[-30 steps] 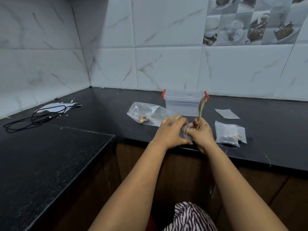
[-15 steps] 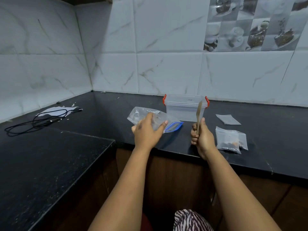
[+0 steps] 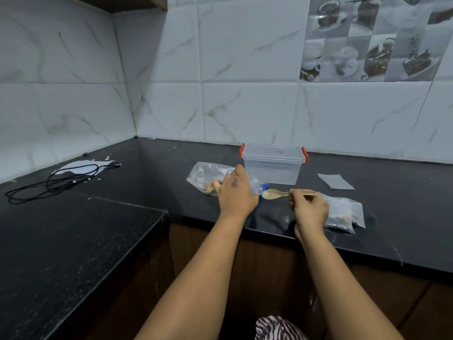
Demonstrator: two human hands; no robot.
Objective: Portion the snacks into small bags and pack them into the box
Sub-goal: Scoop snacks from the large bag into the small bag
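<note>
Spoon point(image 3: 282, 193) swung flat since earlier; pale wood, right hand point(image 3: 309, 209) pinching.

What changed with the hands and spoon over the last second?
The left hand left the small bag at the counter edge and took hold of the big snack bag. The right hand tipped the wooden spoon from upright to level, bowl toward that bag. The closed box and filled bags stayed put.

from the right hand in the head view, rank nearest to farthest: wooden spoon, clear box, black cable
1. wooden spoon: held in the right hand, bowl pointing left.
2. clear box: behind the hand, by the wall, lid on.
3. black cable: far left on the counter.
</note>
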